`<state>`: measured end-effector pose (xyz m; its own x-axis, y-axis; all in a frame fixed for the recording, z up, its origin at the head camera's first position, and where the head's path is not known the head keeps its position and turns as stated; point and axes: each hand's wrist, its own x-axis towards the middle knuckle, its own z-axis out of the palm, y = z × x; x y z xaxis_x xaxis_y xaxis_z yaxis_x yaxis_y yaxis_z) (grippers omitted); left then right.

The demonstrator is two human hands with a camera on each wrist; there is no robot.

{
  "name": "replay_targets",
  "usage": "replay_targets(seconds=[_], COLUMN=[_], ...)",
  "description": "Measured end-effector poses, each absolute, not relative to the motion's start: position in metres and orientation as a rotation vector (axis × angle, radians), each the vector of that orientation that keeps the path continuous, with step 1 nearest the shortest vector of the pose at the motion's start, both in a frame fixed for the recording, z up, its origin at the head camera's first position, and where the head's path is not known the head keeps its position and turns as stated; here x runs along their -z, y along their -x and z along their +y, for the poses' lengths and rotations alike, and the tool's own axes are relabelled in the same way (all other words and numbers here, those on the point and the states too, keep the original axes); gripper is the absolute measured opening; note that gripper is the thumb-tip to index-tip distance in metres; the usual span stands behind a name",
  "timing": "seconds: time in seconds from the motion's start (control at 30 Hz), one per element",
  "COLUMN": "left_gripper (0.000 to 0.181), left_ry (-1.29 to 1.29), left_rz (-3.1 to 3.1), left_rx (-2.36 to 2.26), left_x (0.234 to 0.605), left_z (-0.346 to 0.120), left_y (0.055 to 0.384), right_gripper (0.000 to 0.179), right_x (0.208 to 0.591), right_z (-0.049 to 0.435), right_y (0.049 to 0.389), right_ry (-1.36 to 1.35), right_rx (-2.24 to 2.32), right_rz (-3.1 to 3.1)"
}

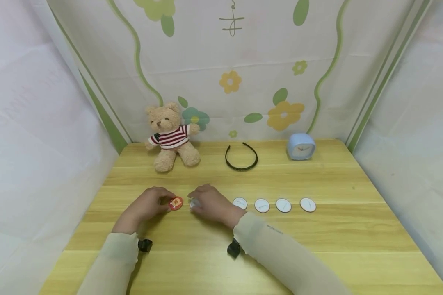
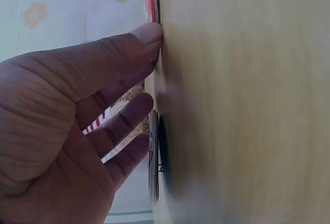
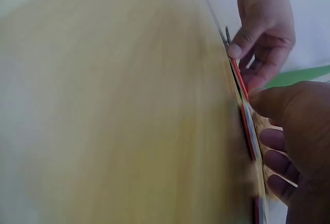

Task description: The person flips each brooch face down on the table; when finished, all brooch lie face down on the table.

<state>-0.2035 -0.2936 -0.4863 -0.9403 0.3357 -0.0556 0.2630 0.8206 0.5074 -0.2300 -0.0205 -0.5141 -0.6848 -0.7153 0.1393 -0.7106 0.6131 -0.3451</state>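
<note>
Pale sleeves [image 1: 299, 262] stretch across a wood-grain counter [image 1: 184, 270], bringing two bare hands to a row of round discs. At left, the left hand [image 1: 147, 205] pinches the edge of a red disc [image 1: 176, 203] between thumb and fingertip, the other fingers spread apart; another disc [image 2: 153, 157], edge-on in the left wrist view, lies beneath those fingers. Behind sits a teddy bear [image 1: 173, 139] in a striped top. The red disc, round and without a long axis, lies to the right of the left fingers and just short of the right hand [image 1: 210, 203]; the left is nearer. The right fingers arch narrowly over a white disc [image 1: 194, 202], though whether they grip it cannot be told. Farther right, a black headband [image 1: 241, 168] lies behind four white discs [image 1: 283, 205], spaced apart, and a blue clock [image 1: 301, 146] stands upright. No container is visible.
</note>
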Motion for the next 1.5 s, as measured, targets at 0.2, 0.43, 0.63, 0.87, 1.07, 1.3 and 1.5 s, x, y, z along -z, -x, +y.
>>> replay_targets(seconds=[0.2,0.43,0.63,0.87,1.07,1.3,1.5], left_gripper=[0.032,0.03,0.03,0.03,0.028,0.02,0.024], left_ry=[-0.472,-0.486,-0.485,-0.485,-0.524,-0.519,-0.478], left_rz=[2.852,2.848,2.85,2.854,2.872,2.844,2.838], left_rx=[-0.768,-0.793,-0.786,-0.764,-0.74,-0.749,-0.774], left_x=[0.489,0.488,0.486,0.486,0.486,0.485,0.48], left_z=[-0.294,-0.295,-0.295,-0.294,-0.295,-0.303,-0.307], left_y=[0.204,0.205,0.205,0.204,0.205,0.204,0.201], right_gripper=[0.04,0.034,0.027,0.023,0.024,0.032,0.032], right_x=[0.517,0.516,0.516,0.518,0.516,0.515,0.514], right_z=[-0.039,-0.053,-0.061,-0.064,-0.065,-0.064,-0.063], right_y=[0.228,0.226,0.223,0.225,0.226,0.226,0.228], right_ry=[1.325,1.363,1.324,1.328,1.33,1.337,1.296], right_rx=[0.559,0.49,0.466,0.433,0.372,0.389,0.468], right_rz=[2.845,2.879,2.889,2.914,2.933,2.942,2.943])
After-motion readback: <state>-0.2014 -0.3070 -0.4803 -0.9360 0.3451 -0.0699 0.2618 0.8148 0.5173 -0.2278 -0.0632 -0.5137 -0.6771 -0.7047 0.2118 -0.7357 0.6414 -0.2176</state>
